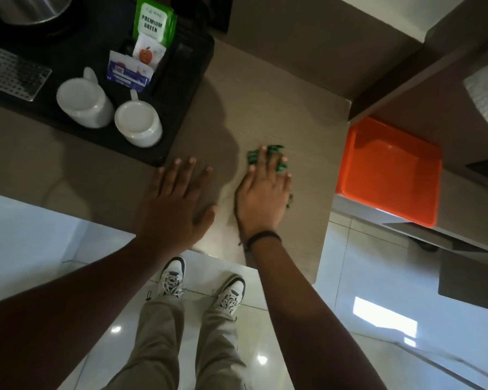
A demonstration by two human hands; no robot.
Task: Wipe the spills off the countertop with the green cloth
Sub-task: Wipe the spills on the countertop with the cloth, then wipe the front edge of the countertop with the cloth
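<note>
My right hand (pixel 262 198) lies flat on the green cloth (pixel 276 153), pressing it onto the beige countertop (pixel 265 108) near the right end. The cloth is mostly hidden under the palm; green folds show past the fingertips and at the little-finger side. My left hand (pixel 178 204) rests palm down on the countertop just left of it, fingers spread, holding nothing. I cannot make out any spill on the surface from here.
A black tray (pixel 186 80) at the back left carries two upturned white mugs (pixel 82 102), tea sachets and a green tea packet (pixel 154 21). An orange bin (pixel 389 170) stands beyond the counter's right edge. A glossy tiled floor and my shoes lie below.
</note>
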